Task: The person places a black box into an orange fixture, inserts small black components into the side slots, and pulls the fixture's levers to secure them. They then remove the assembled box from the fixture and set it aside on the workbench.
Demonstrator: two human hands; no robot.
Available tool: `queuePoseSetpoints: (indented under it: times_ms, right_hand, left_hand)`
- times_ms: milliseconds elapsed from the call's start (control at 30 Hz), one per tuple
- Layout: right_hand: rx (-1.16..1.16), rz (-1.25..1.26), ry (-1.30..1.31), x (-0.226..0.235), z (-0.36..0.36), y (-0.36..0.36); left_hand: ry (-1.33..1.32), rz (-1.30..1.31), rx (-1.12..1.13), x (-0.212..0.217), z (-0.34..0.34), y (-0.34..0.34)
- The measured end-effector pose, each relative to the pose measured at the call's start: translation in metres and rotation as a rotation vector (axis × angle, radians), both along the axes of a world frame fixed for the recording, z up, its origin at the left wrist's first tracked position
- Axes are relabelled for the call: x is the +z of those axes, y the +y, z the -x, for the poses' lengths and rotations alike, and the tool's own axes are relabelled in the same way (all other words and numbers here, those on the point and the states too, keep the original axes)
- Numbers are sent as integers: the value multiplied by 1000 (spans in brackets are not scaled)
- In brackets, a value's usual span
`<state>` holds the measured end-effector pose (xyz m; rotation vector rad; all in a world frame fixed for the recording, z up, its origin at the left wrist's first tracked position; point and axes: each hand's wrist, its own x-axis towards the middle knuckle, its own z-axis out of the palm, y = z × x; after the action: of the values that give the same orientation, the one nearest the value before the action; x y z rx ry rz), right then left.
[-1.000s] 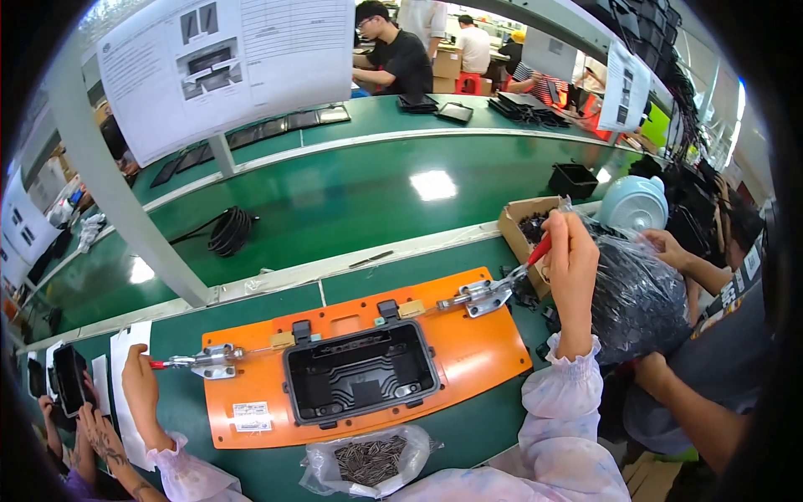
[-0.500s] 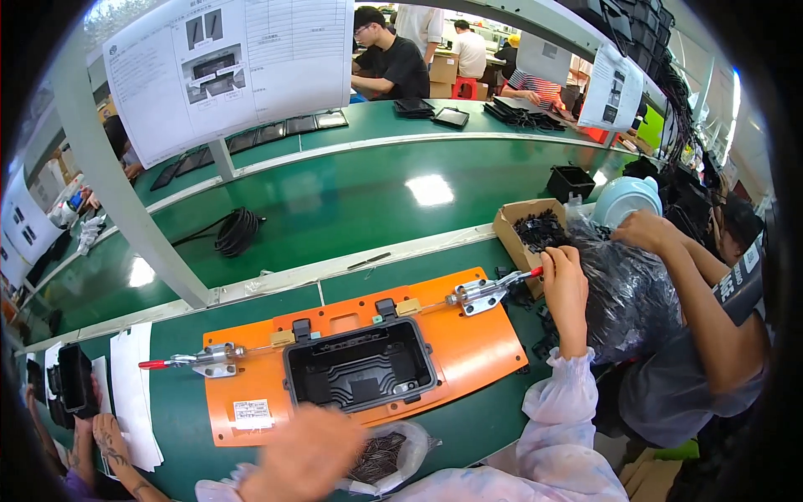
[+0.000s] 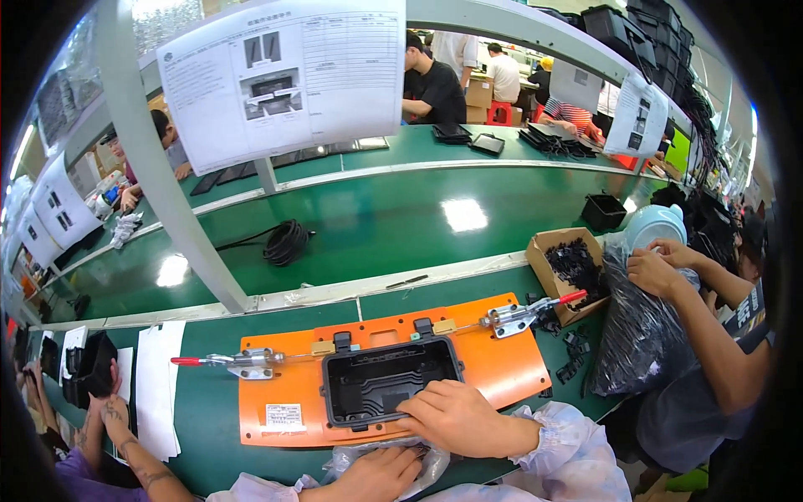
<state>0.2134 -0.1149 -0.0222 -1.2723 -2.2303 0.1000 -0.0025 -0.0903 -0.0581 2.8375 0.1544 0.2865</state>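
Observation:
An orange fixture plate (image 3: 502,368) lies on the green bench and carries an open black plastic housing (image 3: 376,381). A toggle clamp with a red handle stands at each end, the left clamp (image 3: 242,362) and the right clamp (image 3: 519,316). My right hand (image 3: 456,414) lies on the housing's front right rim, fingers curled over the edge. My left hand (image 3: 381,473) reaches into a clear plastic bag (image 3: 351,456) of small dark parts at the bench's front edge. Its fingertips are hidden by the bag.
At the right, a cardboard box (image 3: 544,251) holds black parts beside a black plastic bag (image 3: 636,335) that a co-worker's hand (image 3: 652,268) touches. White paper sheets (image 3: 159,385) and another person's arm (image 3: 117,427) are at the left. A cable coil (image 3: 286,241) lies on the conveyor behind a slanted grey post (image 3: 167,184).
My right hand left the right clamp's handle and came down onto the housing's front rim. My left hand moved from the left clamp to the bag in front.

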Motion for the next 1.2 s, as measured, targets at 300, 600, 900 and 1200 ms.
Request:
queuePoseSetpoints:
  times_ms: [300,600,900,1200]
  right_hand:
    - [-17,-161,-116,6,9,-1]
    - [-97,-187,-20,-4,12,-7]
    - [-170,-481,-44,78,-5,-5]
    - [-195,-344,22,28,-116,195]
  left_hand:
    - [-34,71,40,-9,0,3]
    - [-60,110,36,-10,-2,0]
    - [-15,147,30,-7,2,4]
    - [15,94,-1,5,2,4]
